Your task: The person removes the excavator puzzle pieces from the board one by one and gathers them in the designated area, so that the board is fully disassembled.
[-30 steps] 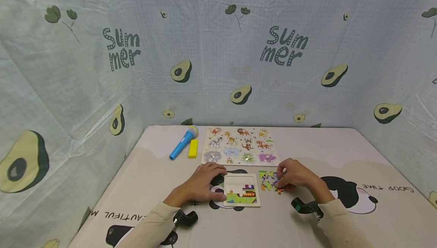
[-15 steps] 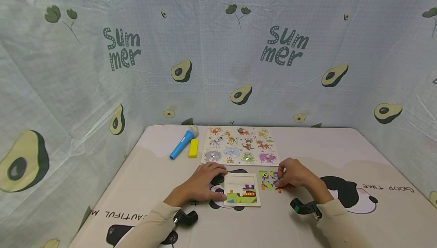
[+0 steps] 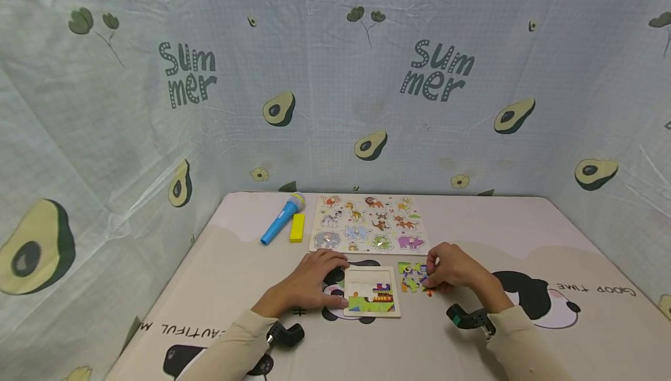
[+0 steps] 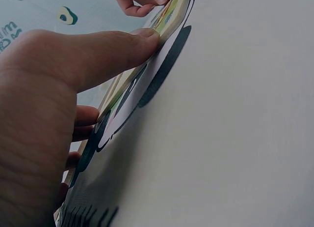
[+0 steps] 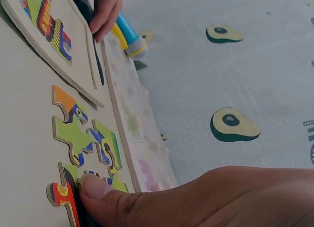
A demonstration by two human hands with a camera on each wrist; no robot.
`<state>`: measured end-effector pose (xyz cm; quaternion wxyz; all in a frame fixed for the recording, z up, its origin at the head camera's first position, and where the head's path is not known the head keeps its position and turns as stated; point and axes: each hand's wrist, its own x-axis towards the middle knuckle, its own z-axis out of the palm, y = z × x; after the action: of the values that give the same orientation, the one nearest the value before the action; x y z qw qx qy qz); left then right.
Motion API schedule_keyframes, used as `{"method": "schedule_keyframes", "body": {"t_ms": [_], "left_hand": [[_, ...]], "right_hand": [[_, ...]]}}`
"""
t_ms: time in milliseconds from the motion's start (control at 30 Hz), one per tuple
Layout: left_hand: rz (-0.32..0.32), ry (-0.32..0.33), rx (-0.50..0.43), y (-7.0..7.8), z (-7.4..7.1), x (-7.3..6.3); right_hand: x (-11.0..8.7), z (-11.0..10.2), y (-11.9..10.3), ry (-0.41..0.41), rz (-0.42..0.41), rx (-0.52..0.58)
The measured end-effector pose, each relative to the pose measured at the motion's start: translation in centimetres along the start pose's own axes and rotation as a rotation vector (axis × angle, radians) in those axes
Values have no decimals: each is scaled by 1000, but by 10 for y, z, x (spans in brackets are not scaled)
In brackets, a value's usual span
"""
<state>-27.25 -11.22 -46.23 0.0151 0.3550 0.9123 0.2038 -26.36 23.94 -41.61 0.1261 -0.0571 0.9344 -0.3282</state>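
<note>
My left hand (image 3: pixel 309 282) holds the left side of a square wooden puzzle tray (image 3: pixel 397 295), thumb on its rim and fingers at the far left corner. Several fitted pieces (image 3: pixel 371 304) fill its near strip and right side; bare wood shows elsewhere. Right of the tray lie loose jigsaw pieces (image 5: pixel 73 134), green, blue and orange. Over their right edge is my right hand (image 3: pixel 455 266), thumb and forefinger pinching a puzzle piece mostly hidden by the hand. A red and yellow piece (image 5: pixel 62 193) lies beside that thumb in the right wrist view.
Behind the tray lies an animal peg puzzle board (image 3: pixel 367 223). A blue toy microphone (image 3: pixel 280 222) and a yellow block (image 3: pixel 296 228) are to its left. The table (image 3: pixel 398 352) has a printed cover, and a patterned cloth (image 3: pixel 325 78) hangs around its back and sides.
Both hands stay almost still. The orange-red piece below the right fingers shifts very slightly away from me; the tray and the other things keep their places.
</note>
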Motion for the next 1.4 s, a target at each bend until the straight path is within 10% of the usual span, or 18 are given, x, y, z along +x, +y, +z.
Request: {"method": "schedule_keyframes", "body": {"t_ms": [667, 1033, 1400], "left_hand": [[11, 6, -4, 0, -2, 0], [41, 16, -9, 2, -2, 0], [12, 3, -16, 0, -1, 0]], "right_hand": [[1, -5, -11, 21, -135, 33], [7, 18, -41, 45, -383, -77], [1, 48, -62, -56, -350, -186]]}}
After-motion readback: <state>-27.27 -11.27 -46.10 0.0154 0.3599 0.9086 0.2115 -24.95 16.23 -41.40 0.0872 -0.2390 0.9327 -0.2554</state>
